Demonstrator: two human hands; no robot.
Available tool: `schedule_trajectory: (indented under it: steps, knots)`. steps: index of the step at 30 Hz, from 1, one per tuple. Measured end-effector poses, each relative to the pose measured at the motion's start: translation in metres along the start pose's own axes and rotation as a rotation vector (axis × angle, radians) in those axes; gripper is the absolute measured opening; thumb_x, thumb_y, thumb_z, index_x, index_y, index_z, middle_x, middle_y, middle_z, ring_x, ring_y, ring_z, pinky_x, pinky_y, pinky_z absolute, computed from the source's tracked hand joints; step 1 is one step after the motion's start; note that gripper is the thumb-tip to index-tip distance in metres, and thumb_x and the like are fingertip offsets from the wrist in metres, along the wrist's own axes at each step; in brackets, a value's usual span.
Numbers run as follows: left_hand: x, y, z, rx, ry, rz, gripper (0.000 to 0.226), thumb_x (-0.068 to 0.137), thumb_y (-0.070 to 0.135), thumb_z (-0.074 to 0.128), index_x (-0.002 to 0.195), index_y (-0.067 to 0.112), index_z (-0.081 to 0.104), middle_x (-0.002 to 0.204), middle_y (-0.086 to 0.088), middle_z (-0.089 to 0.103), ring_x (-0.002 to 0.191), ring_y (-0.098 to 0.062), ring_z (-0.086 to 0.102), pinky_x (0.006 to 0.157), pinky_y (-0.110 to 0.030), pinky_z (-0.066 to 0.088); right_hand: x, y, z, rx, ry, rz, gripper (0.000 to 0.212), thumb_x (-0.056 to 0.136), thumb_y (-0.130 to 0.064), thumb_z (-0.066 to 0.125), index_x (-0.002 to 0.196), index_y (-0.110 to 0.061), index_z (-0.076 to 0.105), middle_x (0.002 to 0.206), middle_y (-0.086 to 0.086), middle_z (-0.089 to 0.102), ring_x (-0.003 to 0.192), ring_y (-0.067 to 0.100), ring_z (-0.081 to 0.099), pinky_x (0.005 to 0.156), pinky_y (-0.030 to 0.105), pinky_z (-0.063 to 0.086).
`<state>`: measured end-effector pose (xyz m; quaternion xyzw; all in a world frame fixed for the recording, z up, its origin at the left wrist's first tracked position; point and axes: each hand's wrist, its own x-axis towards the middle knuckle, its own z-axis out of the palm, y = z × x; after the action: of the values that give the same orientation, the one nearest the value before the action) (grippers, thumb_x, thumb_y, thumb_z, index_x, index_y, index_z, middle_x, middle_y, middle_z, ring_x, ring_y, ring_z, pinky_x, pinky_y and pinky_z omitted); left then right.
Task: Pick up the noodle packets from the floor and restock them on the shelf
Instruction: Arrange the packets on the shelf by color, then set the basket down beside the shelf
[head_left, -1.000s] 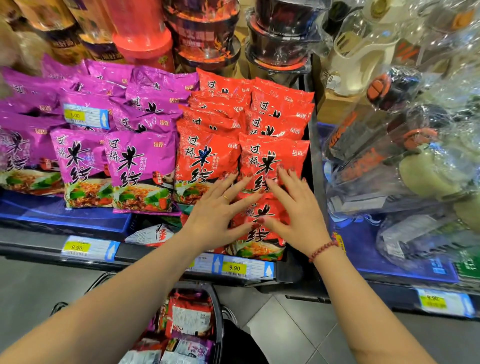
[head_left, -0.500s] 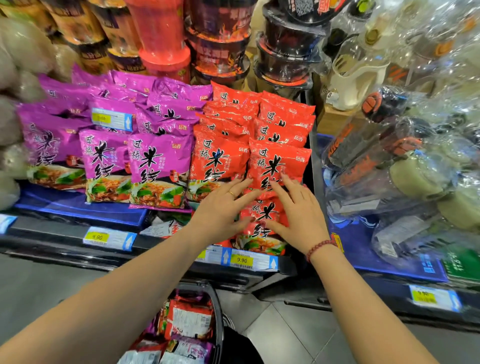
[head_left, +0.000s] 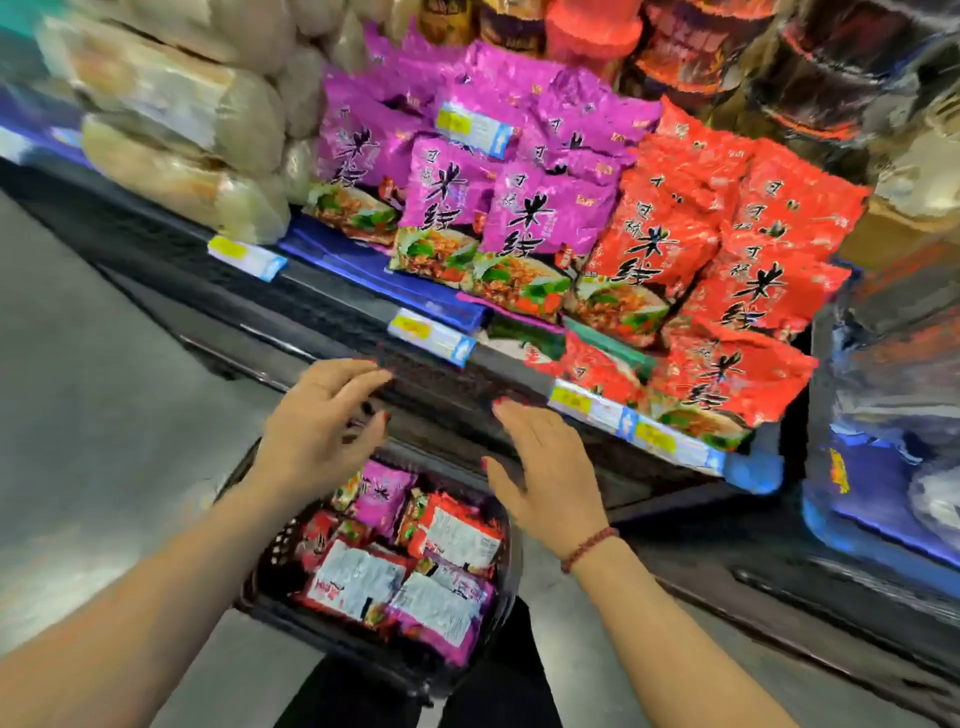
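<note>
Head view, and the picture is streaked with blur. The left hand (head_left: 322, 426) hovers in front of the shelf (head_left: 337, 317), fingers loosely curled, nothing in it. The right hand (head_left: 545, 467), with a beaded bracelet (head_left: 589, 548) on its wrist, is just beside it, fingers straight and spread, also holding nothing. Below both sits the basket (head_left: 275, 561) on the floor (head_left: 78, 415), with noodle packets (head_left: 415, 561) lying loose inside, red and purple mixed. Up on the shelf, purple packets (head_left: 467, 182) are stacked towards the middle and red packets (head_left: 727, 249) to their right. One red packet (head_left: 727, 374) lies at the front edge, overhanging the price tags (head_left: 639, 426). Pale bags (head_left: 182, 119) fill the shelf's left end.
</note>
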<state>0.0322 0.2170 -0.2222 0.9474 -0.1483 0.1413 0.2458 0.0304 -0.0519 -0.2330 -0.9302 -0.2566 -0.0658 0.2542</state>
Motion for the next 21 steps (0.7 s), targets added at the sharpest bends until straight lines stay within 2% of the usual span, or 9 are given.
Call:
schedule_trajectory:
  steps: [5, 8, 11, 13, 16, 21]
  knots:
    - [-0.097, -0.060, 0.001, 0.006, -0.034, -0.262, 0.041, 0.086, 0.029, 0.055, 0.115, 0.002, 0.066, 0.114, -0.015, 0.064, 0.105, -0.033, 0.059, 0.093, -0.039, 0.044, -0.011, -0.032, 0.082, 0.118, -0.176, 0.081, 0.047, 0.088, -0.032, 0.059, 0.128, -0.007, 0.058, 0.127, 0.010, 0.061, 0.116, 0.026, 0.054, 0.098, 0.041, 0.047]
    - [-0.153, -0.084, 0.021, 0.014, -0.081, -0.448, 0.047, 0.083, 0.036, 0.051, 0.114, 0.004, 0.068, 0.113, -0.015, 0.066, 0.103, -0.034, 0.058, 0.089, -0.041, 0.049, -0.019, -0.037, 0.132, 0.169, -0.285, 0.175, 0.046, 0.084, -0.026, 0.061, 0.125, -0.007, 0.060, 0.122, 0.011, 0.063, 0.113, 0.031, 0.057, 0.098, 0.044, 0.048]
    - [-0.204, -0.105, 0.050, 0.020, -0.169, -0.622, 0.054, 0.079, 0.043, 0.047, 0.117, 0.009, 0.067, 0.117, -0.010, 0.066, 0.107, -0.033, 0.058, 0.091, -0.043, 0.048, -0.028, -0.029, 0.181, 0.215, -0.421, 0.306, 0.047, 0.087, -0.024, 0.062, 0.132, -0.012, 0.056, 0.126, 0.009, 0.059, 0.119, 0.031, 0.051, 0.104, 0.046, 0.041]
    - [-0.235, -0.120, 0.074, 0.001, -0.228, -0.721, 0.059, 0.078, 0.047, 0.046, 0.121, 0.011, 0.065, 0.122, -0.010, 0.064, 0.113, -0.032, 0.056, 0.093, -0.041, 0.046, -0.034, -0.016, 0.213, 0.186, -0.512, 0.368, 0.050, 0.088, -0.020, 0.064, 0.136, -0.015, 0.052, 0.128, 0.007, 0.056, 0.122, 0.029, 0.046, 0.106, 0.041, 0.037]
    - [-0.277, -0.138, 0.113, -0.014, -0.319, -0.805, 0.065, 0.077, 0.052, 0.045, 0.125, 0.012, 0.064, 0.126, -0.010, 0.061, 0.117, -0.033, 0.055, 0.096, -0.042, 0.045, -0.045, 0.010, 0.254, 0.159, -0.613, 0.476, 0.055, 0.086, -0.018, 0.067, 0.138, -0.015, 0.050, 0.129, 0.009, 0.055, 0.124, 0.029, 0.044, 0.105, 0.038, 0.035]
    - [-0.320, -0.154, 0.177, -0.029, -0.368, -0.868, 0.074, 0.074, 0.059, 0.044, 0.128, 0.012, 0.062, 0.129, -0.013, 0.058, 0.121, -0.033, 0.050, 0.098, -0.044, 0.045, -0.060, 0.065, 0.312, 0.075, -0.674, 0.657, 0.056, 0.087, -0.016, 0.068, 0.139, -0.008, 0.048, 0.136, 0.017, 0.052, 0.129, 0.035, 0.041, 0.108, 0.042, 0.031]
